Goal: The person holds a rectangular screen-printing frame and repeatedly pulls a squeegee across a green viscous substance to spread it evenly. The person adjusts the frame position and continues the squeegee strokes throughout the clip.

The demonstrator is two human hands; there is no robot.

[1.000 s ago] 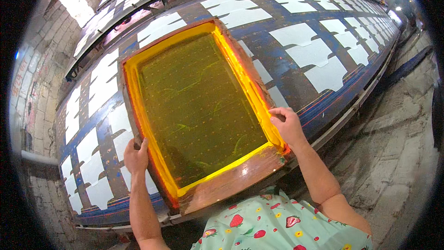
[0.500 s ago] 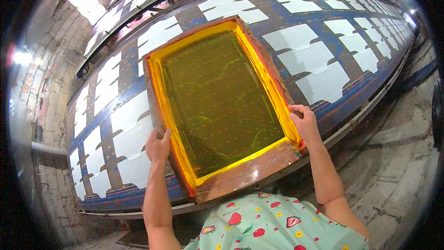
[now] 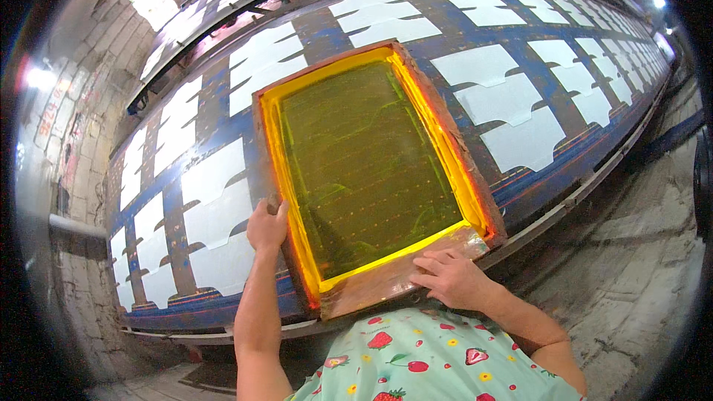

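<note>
Far white pieces (image 3: 486, 63) blurring together, yellow-rimmed mesh screen (image 3: 364, 171) over the stained table (image 3: 531, 189), left hand (image 3: 267, 224) curled at its side, fingertips hidden, right hand's (image 3: 454, 280) bent fingers on its glossy wooden near edge, pinching unclear.

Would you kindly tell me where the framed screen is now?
In the head view, the framed screen is at centre, over the long table, with the left hand at its left side and the right hand at its near edge.
</note>
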